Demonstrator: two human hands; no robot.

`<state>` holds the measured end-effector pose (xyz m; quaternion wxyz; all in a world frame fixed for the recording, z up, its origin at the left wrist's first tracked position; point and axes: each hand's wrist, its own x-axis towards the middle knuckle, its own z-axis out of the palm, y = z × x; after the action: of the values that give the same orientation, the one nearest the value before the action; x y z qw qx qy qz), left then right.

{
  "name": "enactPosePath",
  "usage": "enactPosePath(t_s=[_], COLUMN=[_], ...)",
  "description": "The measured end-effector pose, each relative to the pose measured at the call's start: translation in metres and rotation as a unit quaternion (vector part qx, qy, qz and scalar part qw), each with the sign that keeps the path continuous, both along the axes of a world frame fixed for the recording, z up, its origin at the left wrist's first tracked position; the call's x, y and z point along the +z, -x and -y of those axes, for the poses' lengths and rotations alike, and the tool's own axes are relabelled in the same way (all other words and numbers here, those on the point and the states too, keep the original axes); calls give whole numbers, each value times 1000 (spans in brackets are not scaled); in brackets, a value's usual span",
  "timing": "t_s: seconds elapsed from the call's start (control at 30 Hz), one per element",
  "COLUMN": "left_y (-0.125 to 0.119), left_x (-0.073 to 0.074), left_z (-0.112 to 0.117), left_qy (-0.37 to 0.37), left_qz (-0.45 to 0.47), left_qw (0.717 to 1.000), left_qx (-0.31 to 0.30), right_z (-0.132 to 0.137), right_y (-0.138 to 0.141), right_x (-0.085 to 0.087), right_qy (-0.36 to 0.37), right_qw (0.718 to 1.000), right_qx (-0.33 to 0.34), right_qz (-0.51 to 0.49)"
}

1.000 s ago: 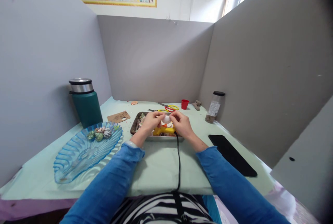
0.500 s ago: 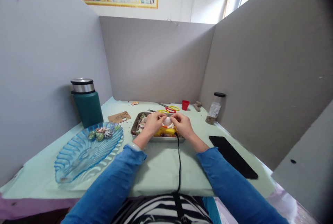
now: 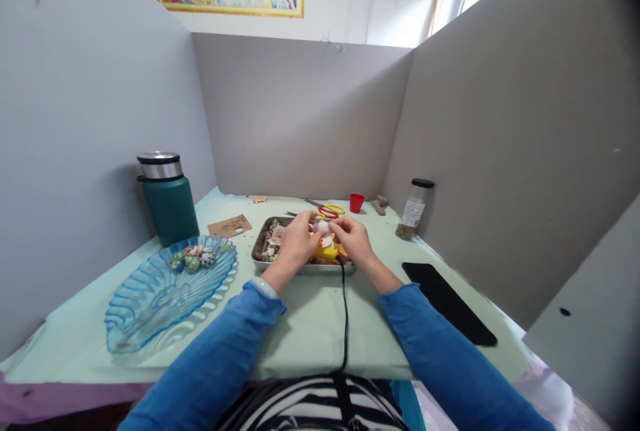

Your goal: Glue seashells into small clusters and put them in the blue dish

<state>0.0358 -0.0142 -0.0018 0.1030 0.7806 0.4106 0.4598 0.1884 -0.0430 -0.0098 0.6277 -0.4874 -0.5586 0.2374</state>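
The left hand [image 3: 299, 239], now curled further around a small, white, rounded piece [image 3: 323, 225], pinches it with the right hand [image 3: 356, 240], suggesting an adjusted hold, above a shallow, rectangular metal tray [image 3: 315, 270].

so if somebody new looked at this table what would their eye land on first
Probably the big see-through blue dish at the front left, with the green bottle standing just behind it. Next, likely the left hand and right hand in the middle, pinching a small white piece over a metal tray. Farther back, the little red cup stands out to the right of the scissors.
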Motion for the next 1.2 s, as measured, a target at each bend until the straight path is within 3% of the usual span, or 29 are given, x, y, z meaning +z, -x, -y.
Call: enactPosePath(t_s=[0.33, 0.67, 0.83, 1.2], left_y=[0, 1, 3, 3], left_x=[-3, -6, -3, -7], left_z=[1, -4, -4, -5], left_qy=[-86, -91, -68, -147], left_qz=[-63, -53, -66, -136], left_qw=[994, 993, 995, 979], left_qx=[-28, -56, -37, -48], right_z=[2, 0, 0, 2], right_y=[0, 1, 2, 0], right_x=[2, 0, 1, 2], right_qy=[1, 18, 8, 36], right_qw=[1000, 997, 998, 996], right_qx=[23, 62, 57, 64], right_qz=[-16, -40, -33, -52])
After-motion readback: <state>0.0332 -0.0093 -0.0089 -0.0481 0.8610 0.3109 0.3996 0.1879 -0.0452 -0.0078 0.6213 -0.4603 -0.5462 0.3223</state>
